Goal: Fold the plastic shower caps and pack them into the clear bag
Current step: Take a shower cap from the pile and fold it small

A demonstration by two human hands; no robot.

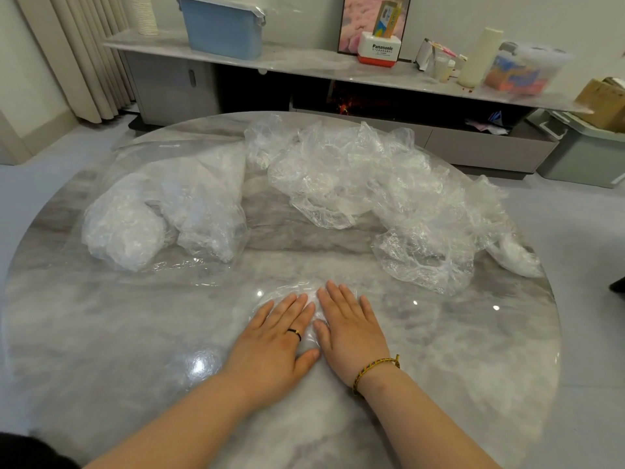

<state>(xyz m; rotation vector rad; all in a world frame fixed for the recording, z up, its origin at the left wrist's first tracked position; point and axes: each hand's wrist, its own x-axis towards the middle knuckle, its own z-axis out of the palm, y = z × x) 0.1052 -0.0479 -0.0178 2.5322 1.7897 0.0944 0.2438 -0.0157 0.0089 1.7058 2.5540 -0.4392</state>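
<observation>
On the near middle of the round marble table (135, 333), one shower cap (294, 288) lies pressed flat under both hands. It is so clear that only a faint crinkled edge shows past the fingertips, so its long axis cannot be read with any certainty. Left hand (277, 336): palm down, fingers straight and close together, pointing far and slanting right, resting flat on the plastic with nothing gripped; dark ring (294, 333) on one finger. Right hand (351, 330): also palm down, fingers straight and slightly spread, pointing far and leaning a little left, pressing the same cap; braided bracelet (375, 368) at the wrist. The two index fingers nearly meet and the thumbs lie just beside each other. Clear bag (189, 198) sits well apart at far left, its long axis running from near-left to far-right, with a whitish bundle of packed caps (125, 238) bulging at its near-left end (which end is the mouth, cannot tell). Loose pile of crumpled caps (372, 184) stretches in a band from far centre down to the near right edge, touching the bag's far end. Beyond the table, a low sideboard (304, 59) holds a blue bin (221, 27) and a white-and-red box (380, 49).
</observation>
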